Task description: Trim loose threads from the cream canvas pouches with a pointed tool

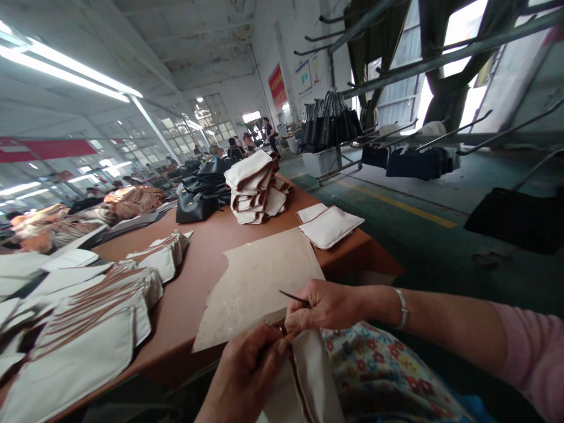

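Low in front of me, my left hand (253, 361) pinches the upper edge of a cream fabric piece (315, 370) with a brown strip down it. The piece hangs below my hands beside my flowered apron. Fingers closed, my right hand (315, 305) meets the left at that same edge. From its fist a thin dark pointed tool (294, 298) sticks out to the left; its other end is hidden in the palm. What the right fingertips pinch at the edge is too small to make out. Just beyond both hands lies a beige board (264, 279) on the brown-covered table (207, 241).
Fanned cream pieces (94, 341) with brown edges cover the table's left side. A stack of cream pieces (255, 188) stands at the back, beside black bags (198, 200). Two more cream pieces (332, 226) lie near the right edge. Black bags (328, 123) hang on a metal rack.
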`<state>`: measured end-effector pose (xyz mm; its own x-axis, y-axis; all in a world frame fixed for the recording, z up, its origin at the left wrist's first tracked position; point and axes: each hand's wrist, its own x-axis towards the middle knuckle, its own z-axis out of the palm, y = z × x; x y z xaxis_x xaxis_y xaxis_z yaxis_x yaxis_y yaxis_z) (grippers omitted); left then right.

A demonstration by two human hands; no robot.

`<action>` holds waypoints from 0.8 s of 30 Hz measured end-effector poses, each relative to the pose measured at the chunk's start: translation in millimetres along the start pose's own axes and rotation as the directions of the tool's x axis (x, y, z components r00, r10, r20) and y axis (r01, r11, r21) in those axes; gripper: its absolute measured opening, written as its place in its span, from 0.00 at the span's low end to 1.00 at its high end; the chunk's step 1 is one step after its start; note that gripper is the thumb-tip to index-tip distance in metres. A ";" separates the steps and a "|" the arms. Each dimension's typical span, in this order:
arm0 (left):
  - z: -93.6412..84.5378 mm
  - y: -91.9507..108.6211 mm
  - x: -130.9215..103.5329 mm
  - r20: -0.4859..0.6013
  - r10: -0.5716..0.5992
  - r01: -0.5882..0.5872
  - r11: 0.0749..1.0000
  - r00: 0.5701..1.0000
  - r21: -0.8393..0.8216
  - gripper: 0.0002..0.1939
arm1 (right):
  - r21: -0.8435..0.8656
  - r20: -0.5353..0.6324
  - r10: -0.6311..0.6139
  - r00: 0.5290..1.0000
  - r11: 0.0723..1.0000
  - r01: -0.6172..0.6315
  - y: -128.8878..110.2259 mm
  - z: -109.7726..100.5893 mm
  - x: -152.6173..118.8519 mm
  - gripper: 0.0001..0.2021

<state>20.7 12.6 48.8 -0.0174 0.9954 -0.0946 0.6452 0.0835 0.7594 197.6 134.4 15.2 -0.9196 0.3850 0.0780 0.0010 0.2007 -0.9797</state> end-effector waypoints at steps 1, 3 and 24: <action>-0.4 1.2 0.3 -0.008 0.013 -0.013 1.000 1.000 0.008 0.17 | -0.042 0.032 0.001 0.999 0.999 0.001 -1.7 -0.8 2.0 0.16; -0.8 2.4 1.1 -0.025 0.034 -0.034 0.999 0.999 -0.002 0.17 | -0.056 0.074 -0.030 0.997 0.998 0.034 -2.2 0.4 5.2 0.11; -6.5 -28.5 -2.5 -0.071 0.378 -0.355 0.909 0.923 0.221 0.04 | 0.334 -0.034 0.250 0.968 0.915 -0.225 33.0 15.6 2.4 0.15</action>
<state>-2.7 8.0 31.5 0.1730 0.9539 0.2454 0.7613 -0.2876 0.5811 189.2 127.9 -19.9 -0.8761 0.4536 -0.1635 0.0766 -0.2038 -0.9760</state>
